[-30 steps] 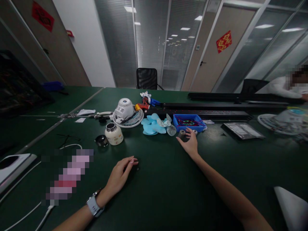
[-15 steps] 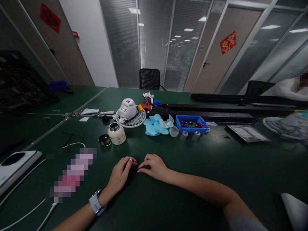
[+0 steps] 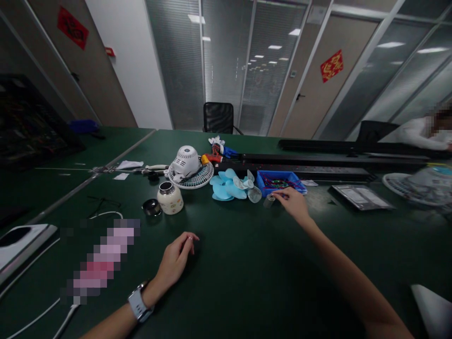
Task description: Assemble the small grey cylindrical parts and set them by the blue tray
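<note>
My right hand (image 3: 292,203) reaches out over the table, fingers stretched toward a small silver metal cylinder (image 3: 269,201). Its fingertips are at the cylinder's upper edge; whether they touch it I cannot tell. The second such cylinder is hidden behind this hand. On the near left, my left hand (image 3: 175,256) rests on the dark green table (image 3: 229,278) with loosely bent fingers and nothing in it. Left of the cylinder lie light blue fan blades (image 3: 226,185) and clear fan blades (image 3: 253,194). A blue tray (image 3: 259,182) of coloured wires stands just behind the right hand.
A cream bottle (image 3: 170,201) stands uncapped beside its black lid (image 3: 151,207). Behind are a white fan part (image 3: 187,162), a red drill (image 3: 214,157) and long black rails (image 3: 318,162). A flat silver-grey device (image 3: 362,195) lies right. A person (image 3: 416,133) sits far right.
My right hand has moved from beside the left hand, forward and right to the metal cylinders, covering one. The left hand has stayed in about the same place.
</note>
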Tool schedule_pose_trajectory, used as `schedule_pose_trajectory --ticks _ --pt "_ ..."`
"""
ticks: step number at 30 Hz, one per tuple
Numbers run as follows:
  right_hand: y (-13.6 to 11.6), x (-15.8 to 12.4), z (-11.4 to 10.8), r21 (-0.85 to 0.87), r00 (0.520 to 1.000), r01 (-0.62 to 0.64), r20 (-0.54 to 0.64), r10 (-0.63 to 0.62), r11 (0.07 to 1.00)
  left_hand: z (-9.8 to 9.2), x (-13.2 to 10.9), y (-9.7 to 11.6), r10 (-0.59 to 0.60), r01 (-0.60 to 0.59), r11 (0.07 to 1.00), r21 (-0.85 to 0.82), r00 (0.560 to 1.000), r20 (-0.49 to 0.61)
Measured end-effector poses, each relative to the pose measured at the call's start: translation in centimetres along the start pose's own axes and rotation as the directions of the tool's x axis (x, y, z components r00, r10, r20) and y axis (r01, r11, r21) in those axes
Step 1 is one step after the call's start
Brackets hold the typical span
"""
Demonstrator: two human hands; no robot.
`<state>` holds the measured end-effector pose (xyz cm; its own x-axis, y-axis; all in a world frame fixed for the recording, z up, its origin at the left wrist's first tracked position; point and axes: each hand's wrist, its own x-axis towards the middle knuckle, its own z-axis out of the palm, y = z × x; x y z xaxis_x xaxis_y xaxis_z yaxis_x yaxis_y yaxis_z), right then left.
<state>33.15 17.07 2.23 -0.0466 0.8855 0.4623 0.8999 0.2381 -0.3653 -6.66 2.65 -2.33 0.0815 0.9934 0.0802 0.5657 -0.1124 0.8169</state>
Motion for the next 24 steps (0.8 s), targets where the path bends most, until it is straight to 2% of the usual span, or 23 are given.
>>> schedule_pose_trajectory --ticks 4,9,18,24 --pt "0.28 -0.27 0.93 -0.019 0.999 -0.021 0.037 0.022 1.0 -0.07 -0.04 0.06 0.0 0.0 1.0 0.003 1.0 0.01" --pt "0.04 -0.3 0.75 -0.071 0.997 -0.041 0.058 0.045 0.997 -0.06 -0.09 0.24 -0.005 0.005 1.0 0.007 1.0 0.022" --pt "-0.33 -0.42 0.44 -0.129 0.999 0.029 0.042 -0.023 0.991 -0.15 -0.08 0.58 0.006 -0.007 1.0 0.025 1.0 0.028" --pt "-0.46 -0.4 0.56 -0.192 0.995 0.084 0.072 -0.071 0.978 -0.12 -0.07 0.52 0.01 -0.011 0.999 0.035 1.0 0.026"
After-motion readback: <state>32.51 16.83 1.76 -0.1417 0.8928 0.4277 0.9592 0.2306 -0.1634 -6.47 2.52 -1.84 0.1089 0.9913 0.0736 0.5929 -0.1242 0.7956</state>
